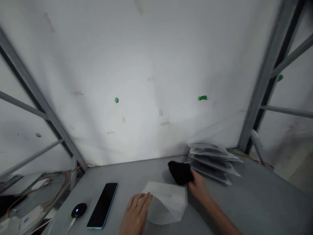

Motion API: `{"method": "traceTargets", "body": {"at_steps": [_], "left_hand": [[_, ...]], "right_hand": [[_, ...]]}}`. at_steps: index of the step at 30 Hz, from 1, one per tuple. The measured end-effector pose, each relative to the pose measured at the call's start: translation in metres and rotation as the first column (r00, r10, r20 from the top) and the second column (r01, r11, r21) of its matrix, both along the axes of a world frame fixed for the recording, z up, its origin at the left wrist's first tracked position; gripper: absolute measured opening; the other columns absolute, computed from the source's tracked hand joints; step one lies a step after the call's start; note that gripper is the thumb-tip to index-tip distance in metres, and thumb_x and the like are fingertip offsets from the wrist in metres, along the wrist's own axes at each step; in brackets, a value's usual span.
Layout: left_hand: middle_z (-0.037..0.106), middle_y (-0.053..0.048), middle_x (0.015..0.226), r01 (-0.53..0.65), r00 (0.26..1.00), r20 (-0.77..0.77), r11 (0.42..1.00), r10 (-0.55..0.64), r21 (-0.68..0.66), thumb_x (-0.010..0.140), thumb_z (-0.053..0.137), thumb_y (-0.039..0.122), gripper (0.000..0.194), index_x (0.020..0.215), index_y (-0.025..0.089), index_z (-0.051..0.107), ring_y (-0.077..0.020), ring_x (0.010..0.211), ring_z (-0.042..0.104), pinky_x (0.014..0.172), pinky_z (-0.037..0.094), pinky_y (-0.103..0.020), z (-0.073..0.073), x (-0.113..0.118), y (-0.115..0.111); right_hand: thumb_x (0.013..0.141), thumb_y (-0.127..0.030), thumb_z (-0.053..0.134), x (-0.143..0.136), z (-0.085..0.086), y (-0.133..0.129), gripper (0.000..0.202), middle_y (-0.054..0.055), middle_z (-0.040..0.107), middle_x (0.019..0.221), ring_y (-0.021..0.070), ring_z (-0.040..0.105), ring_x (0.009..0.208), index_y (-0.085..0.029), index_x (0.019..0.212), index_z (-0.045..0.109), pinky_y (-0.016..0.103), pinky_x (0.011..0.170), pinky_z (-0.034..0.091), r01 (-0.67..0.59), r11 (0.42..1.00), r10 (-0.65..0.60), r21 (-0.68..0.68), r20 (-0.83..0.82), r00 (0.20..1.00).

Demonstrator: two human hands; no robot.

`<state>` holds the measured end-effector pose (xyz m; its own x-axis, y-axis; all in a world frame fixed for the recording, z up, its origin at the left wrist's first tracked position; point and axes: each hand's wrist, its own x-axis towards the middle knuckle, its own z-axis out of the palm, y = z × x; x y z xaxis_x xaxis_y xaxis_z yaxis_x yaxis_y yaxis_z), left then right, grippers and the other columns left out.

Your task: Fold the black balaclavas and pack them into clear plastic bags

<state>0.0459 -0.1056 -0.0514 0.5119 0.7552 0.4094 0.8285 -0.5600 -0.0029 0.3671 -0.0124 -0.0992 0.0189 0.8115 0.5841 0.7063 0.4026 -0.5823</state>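
While pinning the clear plastic bag [168, 202] flat with left hand [136, 212], palm down and fingers spread, gripping a black fabric item [181, 172] in right hand [199, 186], just beyond the bag's far edge. Item blurred, maybe a mask or a pouch. Risks: bag likely to slide on the smooth grey table [256, 202] if the palm lifts; right forearm close enough to knock the stack of filled bags [214, 161] at the rear. Phone [103, 205] and a small round black device [78, 210] sitting to the left. White wall panel [151, 65] behind, metal frame struts [266, 75] on both sides.

Bare table right [256, 202], phone [103, 205] (puck [78, 210] beside) blocking left
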Motion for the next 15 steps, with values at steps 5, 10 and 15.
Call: {"method": "traceTargets", "body": {"at_steps": [5, 10, 15], "left_hand": [[0.07, -0.006, 0.118, -0.031, 0.999, -0.035, 0.989, 0.037, 0.145, 0.078, 0.043, -0.005, 0.059, 0.129, 0.02, 0.057, -0.0247, 0.106, 0.063, 0.089, 0.054, -0.041, 0.018, 0.033, 0.028], [0.071, -0.007, 0.111, -0.027, 0.985, 0.175, 0.983, -0.006, 0.183, 0.091, 0.048, 0.008, 0.04, 0.127, 0.02, 0.058, -0.0231, 0.107, 0.062, 0.088, 0.055, -0.038, 0.02, 0.035, 0.025], [0.073, -0.005, 0.107, -0.156, 0.962, 0.263, 0.94, 0.075, 0.303, 0.095, 0.051, 0.018, 0.03, 0.123, 0.024, 0.062, -0.0222, 0.103, 0.065, 0.086, 0.054, -0.037, 0.014, 0.02, 0.025]], "right_hand": [[0.089, -0.028, 0.049, -0.009, 0.05, -0.055, 0.041, 0.01, 0.072, 0.117, 0.0298, 0.069, 0.104, -0.026, 0.129, 0.059, 0.046, 0.088, 0.055, -0.066, 0.943, 0.154, 0.327, -0.252, 0.955], [0.085, -0.028, 0.053, -0.019, 0.07, -0.081, 0.043, 0.011, 0.064, 0.132, 0.0299, 0.063, 0.118, -0.024, 0.127, 0.059, 0.047, 0.096, 0.053, -0.254, 0.907, 0.325, 0.334, -0.175, 0.93], [0.078, -0.022, 0.054, 0.013, 0.018, -0.062, 0.042, 0.01, 0.076, 0.099, 0.0329, 0.073, 0.087, -0.024, 0.119, 0.064, 0.043, 0.066, 0.062, 0.066, 0.985, -0.009, 0.157, -0.338, 0.941]]}}
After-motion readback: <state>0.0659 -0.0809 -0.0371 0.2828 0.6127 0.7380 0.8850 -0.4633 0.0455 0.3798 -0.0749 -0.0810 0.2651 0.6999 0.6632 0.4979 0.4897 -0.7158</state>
